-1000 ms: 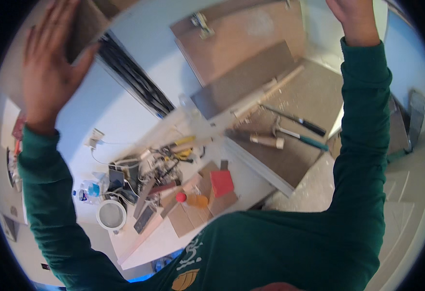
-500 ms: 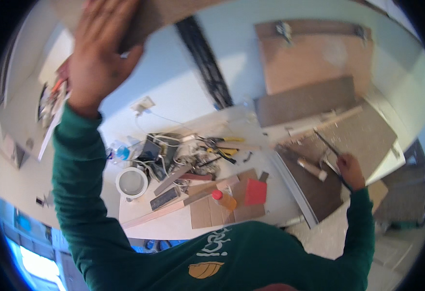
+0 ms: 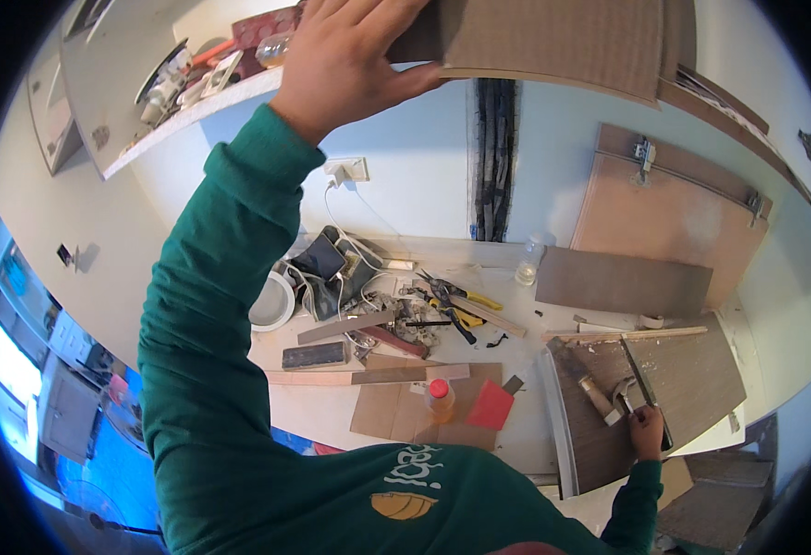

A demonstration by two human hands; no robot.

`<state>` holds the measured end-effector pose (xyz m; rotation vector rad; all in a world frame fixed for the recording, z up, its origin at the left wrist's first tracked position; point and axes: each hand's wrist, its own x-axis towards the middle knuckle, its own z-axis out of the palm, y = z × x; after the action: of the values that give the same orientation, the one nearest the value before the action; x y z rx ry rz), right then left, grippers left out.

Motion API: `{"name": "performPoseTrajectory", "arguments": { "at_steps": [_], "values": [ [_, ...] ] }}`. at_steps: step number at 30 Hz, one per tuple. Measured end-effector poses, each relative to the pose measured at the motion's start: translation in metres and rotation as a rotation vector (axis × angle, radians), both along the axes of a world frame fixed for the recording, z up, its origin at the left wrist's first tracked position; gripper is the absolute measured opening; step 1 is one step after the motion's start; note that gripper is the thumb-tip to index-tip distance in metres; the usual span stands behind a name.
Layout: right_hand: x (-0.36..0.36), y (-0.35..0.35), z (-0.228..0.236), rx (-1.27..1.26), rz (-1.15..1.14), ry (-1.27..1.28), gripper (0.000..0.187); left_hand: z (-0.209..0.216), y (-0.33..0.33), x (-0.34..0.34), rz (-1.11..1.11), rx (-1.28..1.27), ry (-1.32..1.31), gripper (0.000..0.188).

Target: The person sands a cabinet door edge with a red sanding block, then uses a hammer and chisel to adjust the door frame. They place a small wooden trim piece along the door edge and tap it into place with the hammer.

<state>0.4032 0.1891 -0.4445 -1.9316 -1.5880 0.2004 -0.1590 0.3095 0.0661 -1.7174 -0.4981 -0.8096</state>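
Observation:
My left hand [image 3: 350,55] is raised overhead, palm and spread fingers pressed against a brown ridged panel [image 3: 553,37] at the top of the view, thumb under its edge. My right hand [image 3: 648,430] is low at the right, over a dark wood-grain board [image 3: 692,379] on the white worktable [image 3: 322,412]. Its fingers curl around the near end of a long thin dark tool [image 3: 637,370]. A hammer with a wooden handle [image 3: 600,400] lies just left of that hand.
Clutter fills the table's middle: yellow-handled pliers [image 3: 456,305], cables, a white bowl [image 3: 271,301], wooden strips, cardboard, an orange-capped bottle [image 3: 440,400], a red square [image 3: 491,405]. A hinged brown door panel [image 3: 674,213] and a grey board [image 3: 623,282] lean at the back. A shelf [image 3: 193,102] hangs upper left.
My right arm came down from overhead to the tools on the dark board and closed on the long tool. My left hand stayed up on the brown panel while the view swung left.

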Motion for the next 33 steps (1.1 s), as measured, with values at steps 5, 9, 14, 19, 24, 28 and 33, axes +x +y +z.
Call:
{"name": "performPoseTrajectory", "arguments": {
  "at_steps": [5, 9, 14, 19, 24, 28, 33],
  "values": [
    [-0.006, 0.0, 0.003, -0.026, 0.019, -0.092, 0.016, -0.004, 0.014, -0.012, -0.006, 0.063, -0.031, 0.1],
    [0.006, -0.004, -0.005, -0.002, 0.018, -0.137, 0.019, -0.005, 0.015, -0.001, -0.024, 0.052, -0.056, 0.098],
    [-0.009, 0.013, 0.006, -0.092, 0.052, -0.082, 0.019, -0.009, 0.021, -0.014, -0.066, 0.075, -0.058, 0.094],
    [-0.012, 0.01, 0.017, -0.142, -0.002, -0.158, 0.015, -0.009, 0.027, -0.017, -0.118, 0.082, -0.052, 0.093],
    [-0.027, 0.003, 0.032, 0.047, -0.043, -0.242, 0.01, -0.008, 0.033, -0.022, -0.147, 0.104, -0.029, 0.091],
    [-0.047, -0.003, 0.08, 0.262, -0.07, -0.202, 0.011, -0.008, 0.031, -0.023, -0.144, 0.109, -0.035, 0.089],
    [-0.143, -0.02, 0.174, 0.12, -0.072, 0.528, 0.021, -0.009, 0.03, -0.015, -0.185, 0.05, -0.021, 0.086]
  ]
}}
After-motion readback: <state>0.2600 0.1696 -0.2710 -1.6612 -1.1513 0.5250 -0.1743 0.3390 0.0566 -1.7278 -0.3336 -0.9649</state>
